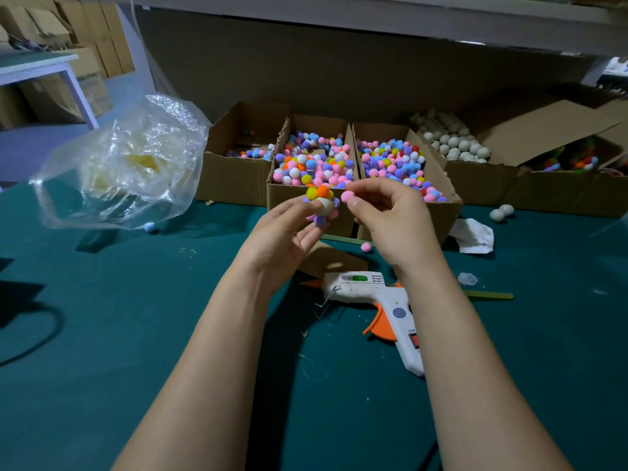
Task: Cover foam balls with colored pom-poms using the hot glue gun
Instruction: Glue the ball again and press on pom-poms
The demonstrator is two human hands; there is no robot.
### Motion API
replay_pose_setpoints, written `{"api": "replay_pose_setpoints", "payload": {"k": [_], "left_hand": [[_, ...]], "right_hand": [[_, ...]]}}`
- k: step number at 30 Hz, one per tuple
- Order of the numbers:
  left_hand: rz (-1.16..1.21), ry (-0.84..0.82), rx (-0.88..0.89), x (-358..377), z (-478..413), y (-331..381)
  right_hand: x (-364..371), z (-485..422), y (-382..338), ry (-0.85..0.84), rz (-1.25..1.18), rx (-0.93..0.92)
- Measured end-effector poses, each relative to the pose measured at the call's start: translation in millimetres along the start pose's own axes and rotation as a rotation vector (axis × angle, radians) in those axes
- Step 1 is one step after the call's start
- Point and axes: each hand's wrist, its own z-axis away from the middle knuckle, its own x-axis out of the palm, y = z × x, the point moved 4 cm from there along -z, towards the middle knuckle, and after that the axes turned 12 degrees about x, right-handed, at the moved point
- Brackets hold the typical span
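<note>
My left hand (285, 232) holds a foam ball (324, 206) partly covered with yellow, orange, purple and pink pom-poms, a bare cream patch facing right. My right hand (390, 215) pinches a single pink pom-pom (347, 196) just to the right of that patch, a small gap between them. The white hot glue gun (377, 300) with an orange trigger lies on the green table (102, 334) below my hands, nozzle pointing left; neither hand touches it.
Cardboard boxes of mixed pom-poms (312, 161) (394, 164) stand behind my hands; a box of bare foam balls (452, 141) sits at the back right. A crumpled clear plastic bag (125, 164) is at left. A loose pink pom-pom (365, 246) and two foam balls (501, 212) lie on the table.
</note>
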Motion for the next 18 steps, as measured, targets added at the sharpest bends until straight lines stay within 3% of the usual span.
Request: {"api": "replay_pose_setpoints", "payload": {"k": [18], "left_hand": [[-0.08,-0.039,0.068,2.3,1.9,0.5]], "right_hand": [[4.6,2.6,-1.8,0.083,0.105,-0.095]]}}
